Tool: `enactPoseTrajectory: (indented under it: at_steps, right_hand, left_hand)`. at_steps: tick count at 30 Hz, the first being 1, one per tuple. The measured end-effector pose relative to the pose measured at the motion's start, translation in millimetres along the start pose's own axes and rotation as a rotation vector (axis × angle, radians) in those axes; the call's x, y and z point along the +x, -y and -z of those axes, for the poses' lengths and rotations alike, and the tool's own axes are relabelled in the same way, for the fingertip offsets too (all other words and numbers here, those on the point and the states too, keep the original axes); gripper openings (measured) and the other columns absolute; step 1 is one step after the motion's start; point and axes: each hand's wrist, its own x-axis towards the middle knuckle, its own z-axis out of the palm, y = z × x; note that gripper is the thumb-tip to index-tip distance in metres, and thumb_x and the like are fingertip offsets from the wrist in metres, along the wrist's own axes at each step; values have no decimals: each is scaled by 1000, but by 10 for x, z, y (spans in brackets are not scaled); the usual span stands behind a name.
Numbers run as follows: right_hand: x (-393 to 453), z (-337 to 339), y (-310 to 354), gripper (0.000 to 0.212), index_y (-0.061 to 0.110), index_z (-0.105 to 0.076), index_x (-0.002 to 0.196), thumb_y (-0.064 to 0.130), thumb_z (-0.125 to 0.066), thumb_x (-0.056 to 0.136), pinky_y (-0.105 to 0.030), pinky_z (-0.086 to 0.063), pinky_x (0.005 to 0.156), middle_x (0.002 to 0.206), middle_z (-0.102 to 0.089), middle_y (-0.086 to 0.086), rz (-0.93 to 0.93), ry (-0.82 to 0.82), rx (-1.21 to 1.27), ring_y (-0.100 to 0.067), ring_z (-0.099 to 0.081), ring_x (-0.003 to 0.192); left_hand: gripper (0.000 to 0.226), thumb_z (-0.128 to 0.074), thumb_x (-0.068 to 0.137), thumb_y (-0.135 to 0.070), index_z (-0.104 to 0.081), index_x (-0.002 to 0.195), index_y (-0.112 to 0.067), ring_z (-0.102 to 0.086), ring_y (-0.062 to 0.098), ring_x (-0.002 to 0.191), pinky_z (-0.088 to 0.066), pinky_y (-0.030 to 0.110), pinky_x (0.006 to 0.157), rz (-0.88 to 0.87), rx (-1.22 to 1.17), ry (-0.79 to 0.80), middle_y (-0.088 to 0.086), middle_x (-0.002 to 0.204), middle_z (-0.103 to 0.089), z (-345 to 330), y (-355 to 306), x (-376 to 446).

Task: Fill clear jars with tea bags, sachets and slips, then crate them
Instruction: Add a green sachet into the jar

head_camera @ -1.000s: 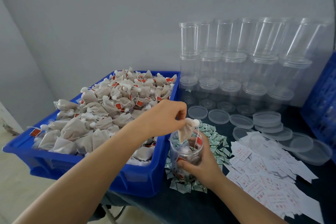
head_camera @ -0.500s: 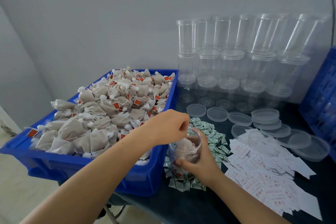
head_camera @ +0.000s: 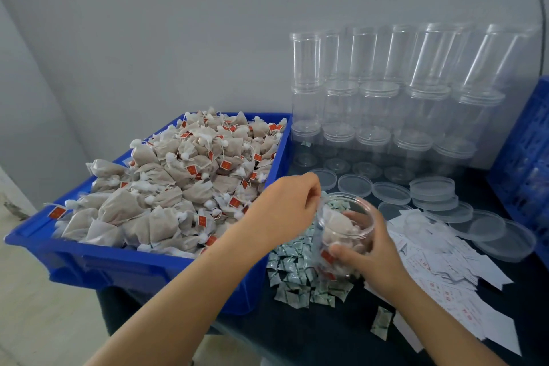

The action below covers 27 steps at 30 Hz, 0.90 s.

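clear jar (head_camera: 344, 229) gripped by right hand (head_camera: 371, 258)

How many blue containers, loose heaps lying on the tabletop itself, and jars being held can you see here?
Blue containers: 2 (tub of tea bags, crate)
Loose heaps on the tabletop: 2 (sachets, slips)
Jars held: 1 (jar in the right hand)
Total: 5
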Motion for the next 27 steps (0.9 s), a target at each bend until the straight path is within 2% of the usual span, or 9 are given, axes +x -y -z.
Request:
enactPoseTrajectory:
  at_steps: [2, 4, 6, 11, 14, 17, 20, 24, 27]
  right_hand:
    - [-85, 176, 5, 83, 54, -44, 122, 26, -93, 60, -14, -55, 72, 123, -60, 13, -7, -60, 0, 5, -66, 99]
    - [-190, 317, -1, 85, 50, -44, 125, 27, -93, 60, -18, -57, 73, 128, -57, 9, -23, -88, -2, 5, -65, 100]
    - [-301, 417, -9, 87, 52, -42, 126, 27, -86, 56, -20, -58, 73, 130, -55, 9, -33, -98, -16, 6, -64, 102]
    - [-509, 549, -39, 88, 54, -42, 123, 27, -89, 53, -6, -50, 74, 129, -55, 12, -37, -121, -58, 20, -55, 105]
    - [-561, 584, -15, 91, 66, -42, 121, 34, -89, 50, -6, -50, 78, 129, -55, 13, -49, -115, -62, 20, -53, 110]
    - [-576, 602, -29, 92, 54, -41, 127, 34, -88, 51, -8, -51, 80, 131, -54, 10, -58, -121, -59, 19, -52, 110]
    - [-578, 594, -36, 92, 54, -40, 127, 37, -88, 51, -17, -53, 87, 131, -54, 14, -67, -117, -76, 19, -51, 111]
    - [-562, 577, -65, 90, 55, -39, 126, 37, -88, 52, -7, -50, 77, 131, -52, 14, -69, -117, -96, 18, -54, 107]
    - [-548, 557, -108, 93, 64, -37, 125, 36, -91, 56, -10, -52, 80, 132, -51, 15, -57, -112, -98, 15, -53, 111]
  left_hand:
    - [10, -46, 95, -12, -55, 98, -9, -55, 17, 70, -48, 32, 66, 29, -11, 10, 4, 86, -62, -180, -82, 4]
    - [11, -45, 95, -12, -54, 101, -9, -57, 23, 83, -49, 38, 73, 87, 45, 95, 7, 96, -61, -425, -133, -14]
    - [13, -47, 94, -11, -53, 106, -9, -57, 27, 95, -49, 37, 77, 147, 147, 221, 9, 106, -57, -696, -137, -56]
    - [21, -54, 94, -17, -58, 112, -8, -52, 25, 106, -47, 35, 84, 275, 309, 423, 9, 117, -52, -1121, 50, -140]
    - [21, -52, 96, -19, -63, 110, -9, -52, 23, 105, -48, 35, 85, 286, 302, 399, 7, 115, -54, -1194, 175, -109]
    - [20, -53, 95, -22, -64, 109, -12, -55, 22, 101, -50, 35, 83, 261, 288, 356, 4, 111, -57, -1218, 227, -82]
    - [24, -53, 92, -19, -61, 115, -17, -52, 22, 107, -49, 36, 85, 242, 232, 345, 2, 114, -57, -1253, 265, -59]
    - [32, -58, 90, -16, -59, 121, -23, -50, 22, 114, -47, 39, 94, 284, 186, 387, 1, 123, -53, -1266, 290, 12]
    - [28, -60, 89, -15, -60, 116, -23, -54, 20, 107, -49, 37, 89, 296, 142, 343, 0, 119, -54, -1274, 315, 29]
